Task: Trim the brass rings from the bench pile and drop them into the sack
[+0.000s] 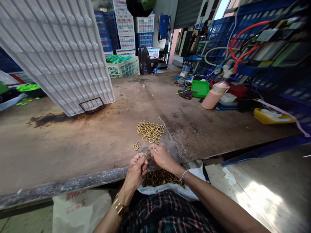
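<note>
My left hand (138,166) is closed in a pinch at the table's front edge. The edge of a brass-coloured ring (146,153) shows between its thumb and fingertips. Close beside it, almost touching, my right hand (160,157) is also pinched closed. A small pale, thin piece (155,150) shows at its fingers, too small to name. Just beyond the hands lies a loose pile of brass-coloured rings (150,131). A couple more rings (136,146) lie apart from the pile, to its left. Below the hands, a white sack (194,173) holds many similar rings.
A tall white ribbed plastic stack (73,55) leans over the table's left side, by a black wire stand (92,105). At right are a pink bottle (213,95), a green tray (200,89) and a yellow tray (272,118). Crates (125,68) and a fan (145,61) stand behind.
</note>
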The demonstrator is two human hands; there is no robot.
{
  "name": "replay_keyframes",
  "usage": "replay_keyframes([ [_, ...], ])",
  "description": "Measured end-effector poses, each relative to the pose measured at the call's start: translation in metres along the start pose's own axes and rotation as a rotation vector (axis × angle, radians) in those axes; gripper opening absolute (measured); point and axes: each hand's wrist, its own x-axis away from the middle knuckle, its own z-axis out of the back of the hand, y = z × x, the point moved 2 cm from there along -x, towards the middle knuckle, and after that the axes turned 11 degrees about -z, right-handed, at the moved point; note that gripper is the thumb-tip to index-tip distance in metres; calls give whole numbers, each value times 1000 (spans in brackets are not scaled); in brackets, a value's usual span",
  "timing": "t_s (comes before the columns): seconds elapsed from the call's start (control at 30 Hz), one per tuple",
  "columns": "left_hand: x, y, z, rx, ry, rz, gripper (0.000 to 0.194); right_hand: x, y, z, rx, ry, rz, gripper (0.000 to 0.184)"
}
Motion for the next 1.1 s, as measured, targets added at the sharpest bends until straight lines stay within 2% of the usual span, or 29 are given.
replay_keyframes([
  [0.13, -1, -3, 2, -47, 0, -23, 28, 10, 1, -2, 414, -53, 124, 16],
  [0.27, 0, -4, 4, -122, -22, -48, 30, 14, -1, -3, 578, -87, 148, 19],
  [0.4, 0, -4, 6, -176, -12, -61, 30, 12, -3, -6, 638, -117, 96, 22],
  [0.57, 0, -1, 11, -68, 32, -6, 32, 9, -9, -18, 659, -105, 35, 24],
  [0.67, 10, 7, 12, -13, 47, 8, 28, -1, -14, -22, 659, -92, 23, 25],
  [0.77, 24, 15, 10, 33, 3, 52, 23, -19, -17, -19, 672, -48, -4, 28],
  [0.83, 29, 17, 11, 98, 1, 92, 22, -29, -20, -18, 658, -14, 2, 26],
  [0.93, 28, 17, 17, 194, 62, 126, 26, -38, -26, -25, 609, -2, 69, 21],
  [1.1, 19, 15, 29, 223, 120, 82, 25, -38, -31, -45, 646, 0, 122, 22],
])
